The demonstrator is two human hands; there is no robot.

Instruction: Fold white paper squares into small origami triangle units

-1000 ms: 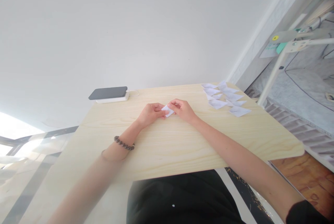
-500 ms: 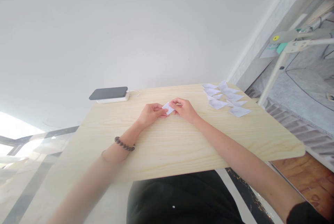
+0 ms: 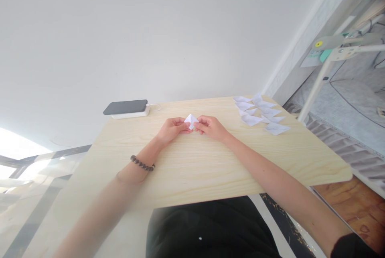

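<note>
A small piece of folded white paper [image 3: 191,120], diamond-shaped with a crease down its middle, is held just above the table between both hands. My left hand [image 3: 173,130] pinches its left side, thumb on the front face. On the opposite side my right hand [image 3: 212,128] grips it with thumb and fingers. The fingers behind the paper are partly hidden. Several folded white paper pieces [image 3: 252,120] with pointed ends lie in two rough rows at the table's right rear.
The light wooden table [image 3: 192,169] stands against a white wall [image 3: 180,33]. At its left rear a dark phone [image 3: 125,107] rests on a white block, a white cable at its right end. To the right rises a white metal frame [image 3: 315,85].
The folded paper has turned from a slant to point upward and shifted slightly left. My right hand's fingers have moved down to its lower right side.
</note>
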